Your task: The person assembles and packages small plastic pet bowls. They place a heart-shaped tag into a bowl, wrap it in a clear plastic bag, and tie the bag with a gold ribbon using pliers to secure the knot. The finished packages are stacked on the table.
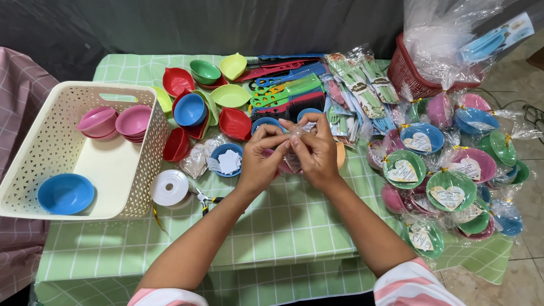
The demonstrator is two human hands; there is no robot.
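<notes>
- We hold both hands together over the green checked tablecloth (283,226), our left hand (259,158) and right hand (317,152) pinching the top of a clear plastic wrapper (294,133) between the fingertips.
- What sits inside the wrapper is mostly hidden by our fingers; a pink shape and an orange edge show beneath the hands, so we cannot tell the contents exactly.
- To do this well, in our judgement, we should gather the plastic evenly and keep the pinch tight just above the contents, so the neck stays neat and nothing slips out.
- Just left of the left hand lies a blue bowl of white paper tags (228,160), and nearer our left wrist a white ribbon spool (170,187) with small pliers (205,199) touching it.
- Far left stands a white lattice basket (150,164) with pink and blue bowls.
- Beyond the hands lie loose bowls and combs (289,90).
- To the right of our right hand sit the finished wrapped bowls (447,190), each with a heart tag.
</notes>
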